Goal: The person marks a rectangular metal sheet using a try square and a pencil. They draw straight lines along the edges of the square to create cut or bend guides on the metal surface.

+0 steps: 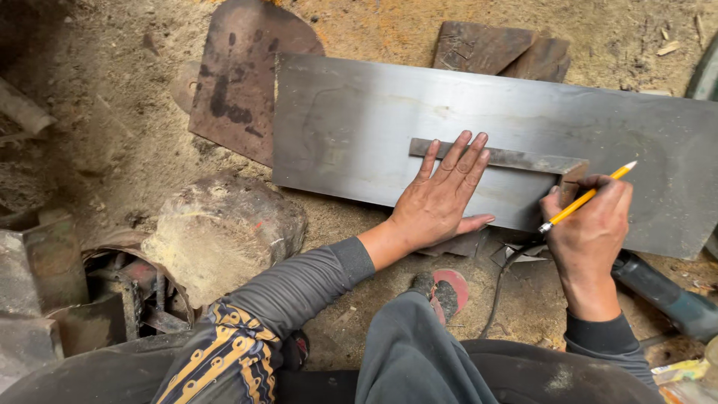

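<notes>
— What have you got on the head view?

— I see my left hand [441, 196] pressed flat, fingers spread, on a narrow metal strip [499, 157] that lies across a large grey steel sheet [359, 127]. The palm bears down on the strip, and I judge that is to keep it from sliding, since its edge serves as a straightedge.

— And the other hand?

— My right hand [589, 228] is closed around a yellow pencil [587, 196], fingers clamped on the shaft, at the strip's right end. Which end of the pencil meets the metal I cannot tell; the hand covers the contact.

— Where does the sheet sit?

— On the sandy ground, just in front of my knees, overlapping a rusty plate [235, 82] at its left corner. Two more rusty offcuts [497, 49] lie behind it.

— Any containers?

— None that I can make out. There is a lump of rock [224, 228] to the left, and a power tool [666, 292] with its cable [497, 288] lies near my right wrist, untouched.
</notes>
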